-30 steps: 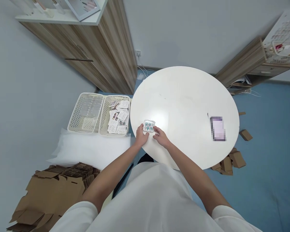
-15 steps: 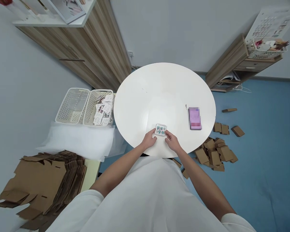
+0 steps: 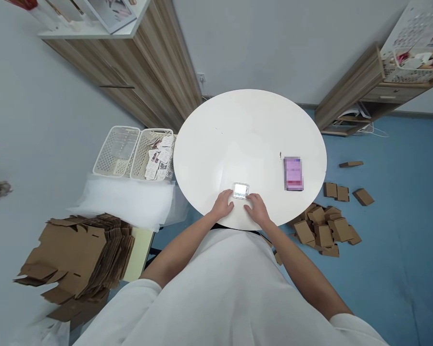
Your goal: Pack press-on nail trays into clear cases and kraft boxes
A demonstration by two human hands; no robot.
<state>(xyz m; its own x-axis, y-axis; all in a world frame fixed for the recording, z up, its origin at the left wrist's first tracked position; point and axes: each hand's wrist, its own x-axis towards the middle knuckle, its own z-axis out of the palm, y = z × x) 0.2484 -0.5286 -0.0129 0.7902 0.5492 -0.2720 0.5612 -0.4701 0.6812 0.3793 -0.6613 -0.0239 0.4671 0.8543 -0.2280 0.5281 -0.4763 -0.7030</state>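
Head view: your left hand (image 3: pixel 222 205) and right hand (image 3: pixel 259 210), thumbs spread wide, flank the clear case (image 3: pixel 241 191), probably light; hold its edges.

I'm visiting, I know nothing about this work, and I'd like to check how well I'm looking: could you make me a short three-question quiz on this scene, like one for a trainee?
1. Multiple choice. What lies between the left hand and the right hand?
a) a sheet of cardboard
b) a white basket
c) a small clear case

2. True or false: the small brown boxes are on top of the round table.

3. Fill in: of the two white baskets, the one with the printed cards is the one ____ (nearer to / farther from) the round table.

Key: 1. c; 2. false, they lie on the blue floor; 3. nearer to.
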